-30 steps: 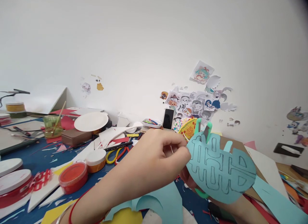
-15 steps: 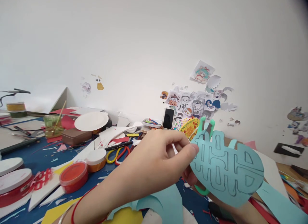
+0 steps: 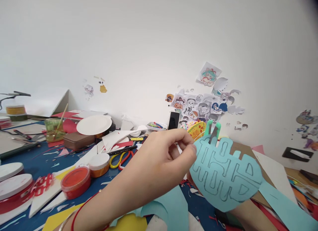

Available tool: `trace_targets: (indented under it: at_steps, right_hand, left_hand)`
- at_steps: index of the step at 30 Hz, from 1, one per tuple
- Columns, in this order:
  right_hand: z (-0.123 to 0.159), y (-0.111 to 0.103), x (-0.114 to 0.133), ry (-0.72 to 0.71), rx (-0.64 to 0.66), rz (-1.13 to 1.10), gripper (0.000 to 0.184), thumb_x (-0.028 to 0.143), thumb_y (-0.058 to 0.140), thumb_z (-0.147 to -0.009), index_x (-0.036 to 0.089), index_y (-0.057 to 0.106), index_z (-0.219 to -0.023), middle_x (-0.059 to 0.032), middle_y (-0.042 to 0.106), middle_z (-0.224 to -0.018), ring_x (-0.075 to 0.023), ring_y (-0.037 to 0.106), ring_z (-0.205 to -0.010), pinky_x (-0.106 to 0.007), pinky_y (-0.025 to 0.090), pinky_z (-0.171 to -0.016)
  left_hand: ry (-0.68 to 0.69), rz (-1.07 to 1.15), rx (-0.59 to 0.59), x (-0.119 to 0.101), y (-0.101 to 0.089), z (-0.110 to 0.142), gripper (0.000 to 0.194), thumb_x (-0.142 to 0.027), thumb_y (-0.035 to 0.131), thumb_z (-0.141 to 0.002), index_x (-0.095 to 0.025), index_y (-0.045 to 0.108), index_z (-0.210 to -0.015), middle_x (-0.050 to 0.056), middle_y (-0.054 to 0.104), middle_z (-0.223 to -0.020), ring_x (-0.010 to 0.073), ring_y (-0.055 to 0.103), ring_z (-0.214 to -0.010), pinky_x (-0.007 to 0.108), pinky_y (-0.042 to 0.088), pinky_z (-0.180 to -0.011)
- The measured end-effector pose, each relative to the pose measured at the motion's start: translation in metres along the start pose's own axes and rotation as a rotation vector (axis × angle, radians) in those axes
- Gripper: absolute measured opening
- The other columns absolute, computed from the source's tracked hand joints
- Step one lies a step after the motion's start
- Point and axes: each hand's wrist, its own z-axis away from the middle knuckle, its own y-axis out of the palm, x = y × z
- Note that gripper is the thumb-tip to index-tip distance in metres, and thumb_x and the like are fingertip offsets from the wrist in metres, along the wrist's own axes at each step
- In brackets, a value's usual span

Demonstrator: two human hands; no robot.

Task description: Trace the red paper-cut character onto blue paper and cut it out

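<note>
Pinching its left edge, the left fingers (image 3: 186,159) hold blue paper (image 3: 228,176) to their right.

This looks like a craft or art workspace; whether it sits in a home or a studio, I cannot tell. The blue-covered bench (image 3: 39,164) is crowded with paper scraps and making supplies: a red tub (image 3: 75,184) among other lidded pots, yellow-and-red scissors (image 3: 121,155), and a stick standing in a greenish cup (image 3: 52,133). A turquoise cutout (image 3: 223,173) carries drawn outlines. Cartoon pictures (image 3: 191,105) cluster on the plain white wall (image 3: 124,42) behind.
</note>
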Motion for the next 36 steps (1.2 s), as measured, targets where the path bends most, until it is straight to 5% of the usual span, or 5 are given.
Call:
trace_targets:
  at_steps: [5, 12, 24, 32, 36]
  right_hand:
    - [0.0, 0.001, -0.002, 0.02, -0.081, 0.011, 0.012, 0.017, 0.058, -0.073, 0.024, 0.052, -0.065, -0.003, 0.052, -0.062, -0.0215, 0.051, -0.07, -0.034, 0.047, -0.062]
    - [0.003, -0.001, 0.0, 0.14, 0.043, -0.184, 0.018, 0.019, 0.059, -0.07, 0.018, 0.045, -0.058, 0.0046, 0.042, -0.055, -0.0085, 0.034, -0.052, -0.021, 0.037, -0.051]
    - [0.0, 0.002, 0.002, 0.187, 0.164, -0.338, 0.028, 0.024, 0.066, -0.07, 0.018, 0.044, -0.055, 0.0071, 0.033, -0.053, -0.006, 0.022, -0.049, -0.018, 0.026, -0.045]
    - [0.002, 0.0, 0.003, 0.172, 0.089, -0.307, 0.028, 0.025, 0.067, -0.068, 0.018, 0.042, -0.057, 0.007, 0.033, -0.054, -0.0058, 0.021, -0.049, -0.019, 0.023, -0.043]
    - [0.006, -0.004, 0.005, 0.172, 0.071, -0.252, 0.036, 0.04, 0.066, -0.071, 0.018, 0.042, -0.058, 0.0069, 0.033, -0.053, -0.0055, 0.024, -0.047, -0.019, 0.02, -0.04]
  left_hand:
    - [0.046, -0.026, -0.11, 0.005, -0.003, 0.001, 0.02, -0.029, 0.04, -0.089, -0.021, 0.049, -0.074, -0.006, 0.044, -0.059, 0.008, 0.038, -0.052, 0.019, 0.03, -0.045]
    - [0.123, -0.095, -0.233, 0.008, -0.004, 0.0, 0.016, -0.032, 0.044, -0.091, -0.024, 0.054, -0.082, -0.007, 0.052, -0.063, 0.007, 0.043, -0.053, 0.018, 0.031, -0.046]
    - [0.175, -0.128, -0.349, 0.008, -0.007, -0.002, 0.014, -0.032, 0.048, -0.089, -0.024, 0.058, -0.083, -0.008, 0.058, -0.068, 0.0059, 0.047, -0.056, 0.017, 0.035, -0.048]
    - [0.062, -0.06, -0.076, 0.011, -0.009, -0.002, 0.018, -0.036, 0.053, -0.084, -0.02, 0.058, -0.077, -0.005, 0.055, -0.066, 0.0084, 0.047, -0.057, 0.017, 0.035, -0.046]
    - [0.013, 0.09, -0.077, 0.008, -0.01, -0.004, 0.02, -0.035, 0.053, -0.084, -0.018, 0.058, -0.074, -0.004, 0.051, -0.063, 0.0077, 0.045, -0.054, 0.016, 0.035, -0.045]
